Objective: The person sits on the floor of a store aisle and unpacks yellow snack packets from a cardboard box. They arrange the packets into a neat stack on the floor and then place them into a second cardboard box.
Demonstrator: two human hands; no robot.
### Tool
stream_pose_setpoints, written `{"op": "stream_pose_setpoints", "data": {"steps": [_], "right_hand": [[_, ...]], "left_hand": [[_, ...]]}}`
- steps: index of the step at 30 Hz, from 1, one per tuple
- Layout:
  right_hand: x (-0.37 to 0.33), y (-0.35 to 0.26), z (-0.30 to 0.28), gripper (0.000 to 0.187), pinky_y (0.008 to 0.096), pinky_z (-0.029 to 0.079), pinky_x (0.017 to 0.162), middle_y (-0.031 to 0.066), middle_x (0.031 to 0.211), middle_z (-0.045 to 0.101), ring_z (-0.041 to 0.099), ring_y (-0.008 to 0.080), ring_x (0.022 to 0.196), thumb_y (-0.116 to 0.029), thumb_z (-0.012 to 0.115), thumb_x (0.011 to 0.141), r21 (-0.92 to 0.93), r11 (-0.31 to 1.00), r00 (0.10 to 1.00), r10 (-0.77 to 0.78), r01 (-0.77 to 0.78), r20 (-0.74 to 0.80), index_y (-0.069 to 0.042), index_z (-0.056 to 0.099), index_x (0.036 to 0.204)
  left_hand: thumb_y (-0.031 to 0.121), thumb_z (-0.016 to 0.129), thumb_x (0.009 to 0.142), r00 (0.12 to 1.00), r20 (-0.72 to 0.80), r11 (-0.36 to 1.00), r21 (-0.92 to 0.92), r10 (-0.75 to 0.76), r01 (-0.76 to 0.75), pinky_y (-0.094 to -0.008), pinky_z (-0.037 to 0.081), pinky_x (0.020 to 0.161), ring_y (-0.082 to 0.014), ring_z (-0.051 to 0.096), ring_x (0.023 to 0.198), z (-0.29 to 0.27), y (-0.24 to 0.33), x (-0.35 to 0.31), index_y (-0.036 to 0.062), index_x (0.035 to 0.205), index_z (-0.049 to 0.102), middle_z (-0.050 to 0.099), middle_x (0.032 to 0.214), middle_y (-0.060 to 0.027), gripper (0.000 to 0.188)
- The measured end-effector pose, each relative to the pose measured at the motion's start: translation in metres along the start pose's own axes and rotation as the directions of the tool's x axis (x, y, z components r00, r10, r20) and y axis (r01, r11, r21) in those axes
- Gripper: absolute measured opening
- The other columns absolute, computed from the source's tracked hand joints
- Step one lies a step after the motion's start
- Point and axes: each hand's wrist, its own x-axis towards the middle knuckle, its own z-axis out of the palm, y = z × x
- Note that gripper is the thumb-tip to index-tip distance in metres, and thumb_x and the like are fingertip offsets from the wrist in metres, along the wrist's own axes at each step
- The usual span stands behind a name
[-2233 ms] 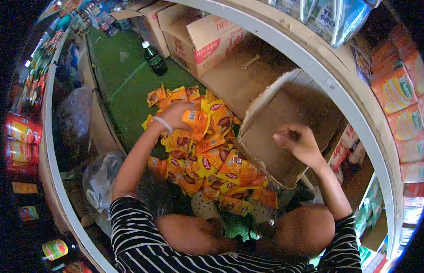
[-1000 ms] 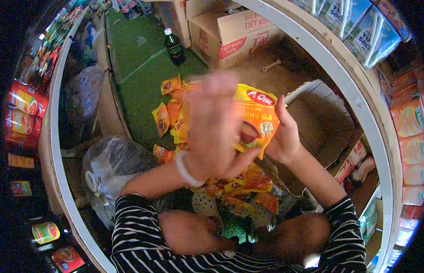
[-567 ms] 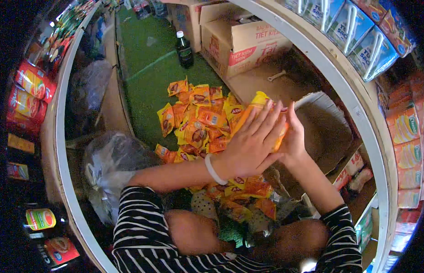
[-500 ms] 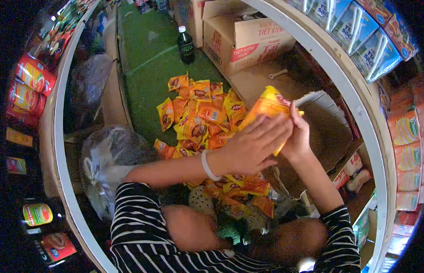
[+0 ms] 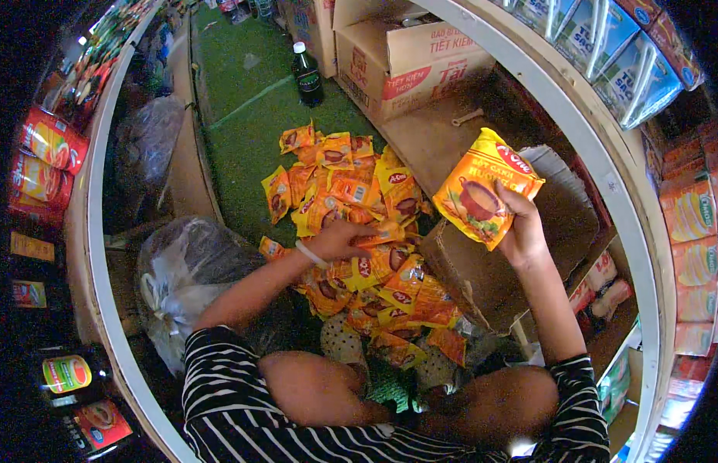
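My right hand [image 5: 522,235] is raised over the cardboard at the right, gripping a yellow-and-orange seasoning packet [image 5: 476,202] by its right edge. The packet's printed front, with a picture of a pot, faces me. Lower and to the left, my left hand [image 5: 340,241], with a white band on its wrist, is closed at the fingertips on a smaller-looking orange packet [image 5: 385,232]. That packet lies over a loose pile of similar packets [image 5: 359,191] spread on the green floor and toward my knees. Part of the pile is hidden under my left hand.
A torn open cardboard box [image 5: 521,270] stands right of the pile. Behind it is a larger carton [image 5: 421,73], with a dark bottle [image 5: 306,76] at its left. A clear plastic bag [image 5: 193,270] sits at the left. White-edged shelves [image 5: 103,231] with goods curve round both sides.
My left hand has left the raised packet and gone down left to the pile. My right hand now holds the raised packet alone, its front turned into view.
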Motion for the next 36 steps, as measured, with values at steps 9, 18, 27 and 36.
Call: {"op": "stream_pose_setpoints", "data": {"steps": [9,18,27,36], "right_hand": [[-0.004,-0.002,-0.003,0.042,0.0396,0.044,0.096,0.0156,0.119,0.057,0.058,0.0266,0.107,-0.023,0.051,0.091,-0.017,1.000,0.999,0.019,-0.019,-0.026,0.001,0.043,0.125],[-0.010,0.021,0.033,0.062,0.0444,0.039,0.099,0.0159,0.124,0.053,0.054,0.0305,0.112,-0.047,0.046,0.090,0.084,0.905,0.887,0.385,-0.417,0.256,-0.001,0.039,0.131],[-0.026,0.035,0.014,0.071,0.0454,0.046,0.095,0.0161,0.123,0.052,0.053,0.0305,0.113,-0.026,0.069,0.078,-0.079,0.942,0.876,0.332,-0.326,0.350,-0.003,0.033,0.134],[-0.022,0.024,0.030,0.044,0.0396,0.048,0.091,0.0137,0.116,0.058,0.059,0.0261,0.104,-0.028,0.055,0.089,0.120,0.965,0.970,0.223,-0.234,0.095,-0.004,0.045,0.124]], "left_hand": [[0.025,0.054,0.091,0.784,-0.077,0.294,-0.946,-0.616,0.138,-0.0247,0.050,0.073,-0.0145,0.063,0.086,-0.068,0.014,0.001,0.0025,0.103,0.062,0.066,0.095,-0.0069,0.027],[0.026,0.084,0.056,0.857,0.369,0.892,-0.408,0.359,-0.197,-0.0272,0.050,0.066,-0.0123,0.062,0.075,-0.210,0.142,0.028,-0.0018,0.093,0.062,0.066,0.083,-0.0053,0.051],[0.017,0.078,0.063,0.846,-0.309,0.889,0.001,0.435,-0.458,-0.0331,0.047,0.071,-0.0243,0.059,0.083,-0.131,0.178,0.085,0.0096,0.103,0.059,0.058,0.090,-0.0051,0.046],[0.036,0.050,0.086,0.624,-0.639,0.873,0.464,0.449,-0.153,-0.0553,0.019,0.105,-0.0458,0.025,0.130,-0.112,0.229,0.050,-0.0104,0.132,0.032,0.028,0.139,-0.0311,0.068]]}}
